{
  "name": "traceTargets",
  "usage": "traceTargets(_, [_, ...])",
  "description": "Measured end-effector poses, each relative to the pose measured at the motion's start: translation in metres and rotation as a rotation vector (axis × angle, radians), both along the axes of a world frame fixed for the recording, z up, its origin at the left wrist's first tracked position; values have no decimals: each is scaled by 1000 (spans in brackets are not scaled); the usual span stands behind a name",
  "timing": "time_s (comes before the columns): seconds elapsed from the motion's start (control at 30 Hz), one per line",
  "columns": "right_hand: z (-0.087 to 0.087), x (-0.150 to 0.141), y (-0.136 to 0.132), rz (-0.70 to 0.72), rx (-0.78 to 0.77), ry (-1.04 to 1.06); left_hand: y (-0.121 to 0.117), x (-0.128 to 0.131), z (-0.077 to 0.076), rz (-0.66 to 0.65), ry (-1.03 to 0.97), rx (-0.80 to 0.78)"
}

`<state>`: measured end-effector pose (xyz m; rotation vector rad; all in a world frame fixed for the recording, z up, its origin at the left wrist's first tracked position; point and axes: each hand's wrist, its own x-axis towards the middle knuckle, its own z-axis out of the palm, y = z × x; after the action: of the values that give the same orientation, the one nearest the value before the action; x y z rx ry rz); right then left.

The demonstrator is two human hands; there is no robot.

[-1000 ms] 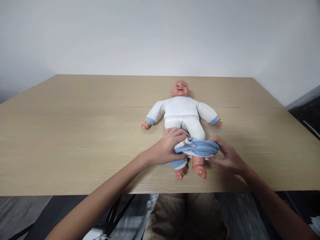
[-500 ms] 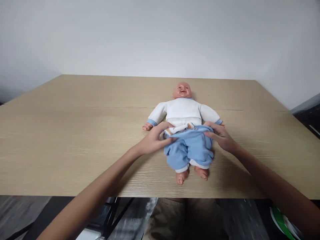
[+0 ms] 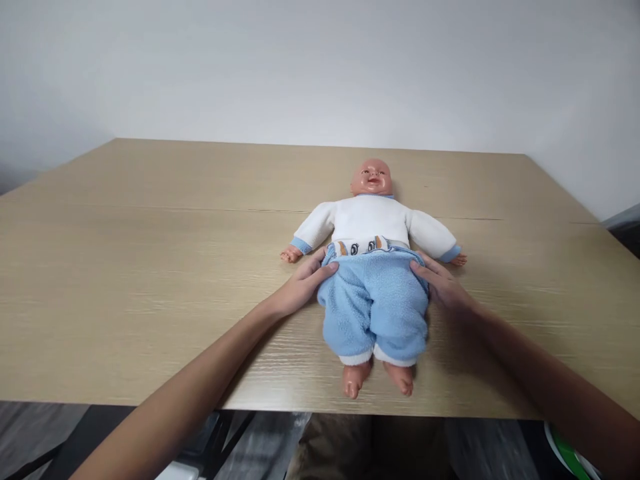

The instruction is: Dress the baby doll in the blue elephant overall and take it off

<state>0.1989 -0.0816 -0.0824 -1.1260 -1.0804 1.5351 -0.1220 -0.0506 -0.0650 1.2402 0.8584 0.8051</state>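
A baby doll (image 3: 371, 217) with a white cloth body and blue cuffs lies on its back, head away from me, feet toward me. Fluffy blue doll pants (image 3: 373, 300) with white leg hems cover its legs up to the waist. Along their top edge shows a white band with printed eyes and orange patches. My left hand (image 3: 305, 283) pinches the waist of the pants at the left side, thumb on top. On the right side of the waist, my right hand (image 3: 443, 283) grips them the same way. The fingers beneath the cloth are partly hidden.
The doll rests on a pale wooden table (image 3: 150, 300) with a seam running across it. A white wall stands behind. Below the near edge are my lap (image 3: 370, 447), a dark chair part at left and a green and white object (image 3: 567, 450) at right.
The bunched pants have been drawn up from the doll's shins to its waist and now lie spread over both legs. Both hands moved up along with them, one on each side.
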Motion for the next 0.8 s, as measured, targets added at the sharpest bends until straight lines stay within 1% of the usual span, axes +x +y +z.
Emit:
traceTargets(0.07, [13, 3, -1, 52, 83, -95, -1, -2, 8, 30, -2, 2])
traceTargets(0.1, [21, 4, 0, 76, 130, -144, 0, -3, 12, 30, 24, 36])
traceTargets(0.17, [39, 4, 4, 95, 217, -218, 7, -5, 22, 31, 106, 155])
traceTargets(0.23, [54, 1, 13, 74, 263, -231, 20, -2, 31, 60, 140, 269])
traceTargets(0.3, [61, -4, 26, 41, 268, -211, 35, 4, 34, 112, 108, 328])
traceTargets(0.33, [61, -6, 33, 18, 268, -211, 42, 8, 34, 135, 86, 335])
traceTargets(0.4, [53, -8, 45, -41, 277, -249, 54, 16, 30, 174, 84, 345])
traceTargets(0.47, [38, -6, 52, -90, 270, -301, 60, 20, 21, 206, 168, 380])
traceTargets(0.53, [20, -2, 54, -110, 232, -317, 60, 21, 10, 231, 268, 405])
traceTargets(0.63, [-1, 2, 52, -83, 144, -245, 56, 18, -5, 213, 331, 366])
traceTargets(0.7, [-7, 0, 52, -80, 94, -156, 54, 17, -11, 176, 311, 333])
traceTargets(0.8, [-4, -4, 53, -80, 51, -72, 55, 16, -11, 134, 247, 287])
